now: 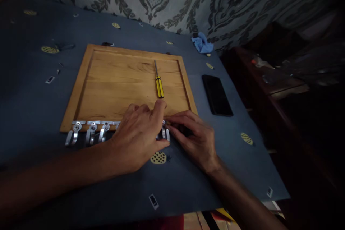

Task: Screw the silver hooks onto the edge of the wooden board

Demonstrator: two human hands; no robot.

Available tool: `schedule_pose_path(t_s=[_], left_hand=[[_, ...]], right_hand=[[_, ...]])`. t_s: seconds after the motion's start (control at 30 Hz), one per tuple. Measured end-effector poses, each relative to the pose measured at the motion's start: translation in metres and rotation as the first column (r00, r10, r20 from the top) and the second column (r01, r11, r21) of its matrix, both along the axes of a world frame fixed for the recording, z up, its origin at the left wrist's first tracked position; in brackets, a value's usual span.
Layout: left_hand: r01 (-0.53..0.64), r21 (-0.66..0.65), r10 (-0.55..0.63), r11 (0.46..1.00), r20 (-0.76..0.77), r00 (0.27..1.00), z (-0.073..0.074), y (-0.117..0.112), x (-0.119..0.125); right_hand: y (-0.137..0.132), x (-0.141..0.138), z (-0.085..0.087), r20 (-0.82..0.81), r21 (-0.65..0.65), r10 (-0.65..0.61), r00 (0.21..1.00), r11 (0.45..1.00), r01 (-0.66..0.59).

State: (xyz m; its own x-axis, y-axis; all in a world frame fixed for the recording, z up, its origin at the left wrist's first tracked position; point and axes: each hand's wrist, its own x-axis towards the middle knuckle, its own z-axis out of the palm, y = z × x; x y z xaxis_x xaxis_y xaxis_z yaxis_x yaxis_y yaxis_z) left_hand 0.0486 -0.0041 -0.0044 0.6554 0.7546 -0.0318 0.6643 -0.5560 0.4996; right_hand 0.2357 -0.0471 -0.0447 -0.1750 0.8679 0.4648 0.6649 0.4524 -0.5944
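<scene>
A metal hook rail (93, 125) lies along the near edge of a framed wooden board (115, 82), its silver hooks hanging over the edge. My left hand (137, 133) is laid across the rail, hiding its middle. Its fingers bend down onto the board while the thumb stretches beside the hooks at the right end. At that same end my right hand (195, 133) pinches with thumb and fingers. What sits between those fingertips is too small and shaded to name. A yellow and black screwdriver (159, 85) rests on the board above my left hand.
A black phone (217, 95) lies right of the board. A crumpled blue cloth (202, 43) sits at the back right, near the patterned wall covering (161, 0). Small dark pieces (58, 71) lie on the blue tablecloth (35, 107) at left. The table's right edge drops off beyond the phone.
</scene>
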Motion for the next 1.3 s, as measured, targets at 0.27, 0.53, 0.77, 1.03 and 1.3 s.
schedule_pose_path(t_s=[0.27, 0.53, 0.77, 1.03, 1.3], left_hand=[[-0.010, -0.004, 0.010, 1.000, -0.003, 1.000, 0.0002, -0.0001, -0.0003], [-0.009, -0.015, 0.009, 1.000, -0.005, 1.000, 0.0020, -0.0004, -0.0006], [0.003, -0.024, -0.004, 1.000, -0.052, 0.999, 0.0059, 0.0003, 0.0007], [0.028, -0.013, -0.028, 1.000, -0.030, 0.999, 0.0055, 0.0007, -0.0043], [-0.013, -0.066, 0.013, 0.998, 0.009, 1.000, 0.0068, 0.0006, -0.0061]], right_hand=[[-0.0055, 0.0014, 0.0007, 0.084, 0.066, 0.006, 0.996, 0.998, -0.011], [-0.0069, 0.0058, 0.0041, 0.176, 0.097, 0.125, 0.976, 0.985, -0.143], [-0.0061, 0.0074, 0.0086, 0.234, 0.090, 0.158, 0.959, 0.979, -0.183], [-0.0062, 0.0079, 0.0080, 0.276, 0.093, 0.158, 0.948, 0.977, -0.190], [-0.0054, 0.0080, 0.0090, 0.287, 0.088, 0.166, 0.943, 0.976, -0.199]])
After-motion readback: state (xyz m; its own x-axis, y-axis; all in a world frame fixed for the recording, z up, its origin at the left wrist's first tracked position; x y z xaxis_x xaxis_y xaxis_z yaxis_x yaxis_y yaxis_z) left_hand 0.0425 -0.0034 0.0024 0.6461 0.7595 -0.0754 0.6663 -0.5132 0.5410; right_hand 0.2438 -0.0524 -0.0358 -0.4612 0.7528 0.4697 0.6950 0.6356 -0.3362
